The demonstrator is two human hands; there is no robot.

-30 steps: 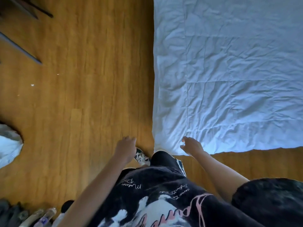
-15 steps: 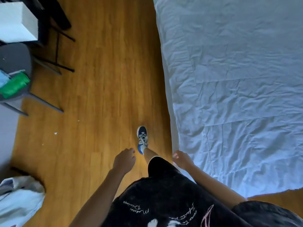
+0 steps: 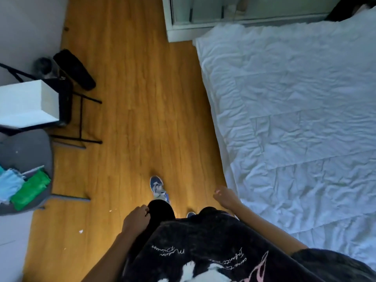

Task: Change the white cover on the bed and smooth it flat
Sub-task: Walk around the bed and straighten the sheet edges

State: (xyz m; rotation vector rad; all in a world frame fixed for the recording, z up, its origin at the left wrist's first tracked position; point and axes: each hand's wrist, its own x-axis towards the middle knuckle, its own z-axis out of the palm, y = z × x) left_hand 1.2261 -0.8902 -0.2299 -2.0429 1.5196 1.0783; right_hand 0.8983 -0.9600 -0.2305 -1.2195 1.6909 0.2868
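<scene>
Stretching across the right side of the view, the white cover point(image 3: 301, 123) is lying spread over the bed, creased in a grid of fold lines and rumpled along its near edge, where it is hanging down toward the wooden floor point(image 3: 130, 110). The person is standing on that floor just beside the bed, one blue sneaker point(image 3: 158, 187) pointing forward. The left hand point(image 3: 136, 219) is hanging at the thigh with its fingers loosely curled, gripping nothing, its knuckles touching the dark trouser leg. The right hand point(image 3: 226, 196) is hanging near the cover's edge, fingers relaxed and slightly bent, holding nothing; whether it is brushing the fabric cannot be told. Along the left wall a white box point(image 3: 26, 102) is sitting on a black folding stand point(image 3: 81, 119), and a grey chair point(image 3: 28, 157) is carrying green and pale blue cloths point(image 3: 24, 188). A black bag point(image 3: 74, 69) is lying on the floor near the wall. Beyond the bed a white-framed glass door point(image 3: 213, 15) is closing off the far end of the room.
</scene>
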